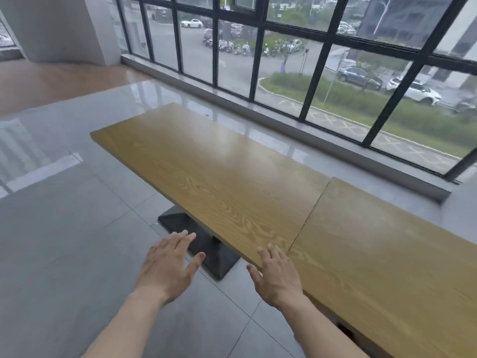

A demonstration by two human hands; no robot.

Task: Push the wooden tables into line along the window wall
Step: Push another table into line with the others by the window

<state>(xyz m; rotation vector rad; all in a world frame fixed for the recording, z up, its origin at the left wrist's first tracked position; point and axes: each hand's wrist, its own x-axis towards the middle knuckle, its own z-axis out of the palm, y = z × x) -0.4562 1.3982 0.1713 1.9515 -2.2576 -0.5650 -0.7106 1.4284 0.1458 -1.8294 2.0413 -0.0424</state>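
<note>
Tables stand end to end beside the window wall, their long sides running along it with a strip of grey floor between them and the sill. The far table and the near table meet at a thin seam; the tops look level and their window-side edges look slightly stepped at that joint. The far table rests on a dark pedestal base that shows under its room-side edge.

The right hand lies at the room-side edge of the far table, just beside the seam. Its fingers are straight and a little spread, the tips resting on the wooden top, the thumb hanging off below the edge. It presses or touches rather than grips; nothing is curled round the wood.

The left hand is off the tables altogether, on the side away from the window wall, hovering over the floor and the pedestal base. Its fingers are stretched out and fanned wide, holding nothing and touching nothing that can be seen.

Farther along the window wall, beyond the far table's end, a white pillar rises from the floor.
</note>
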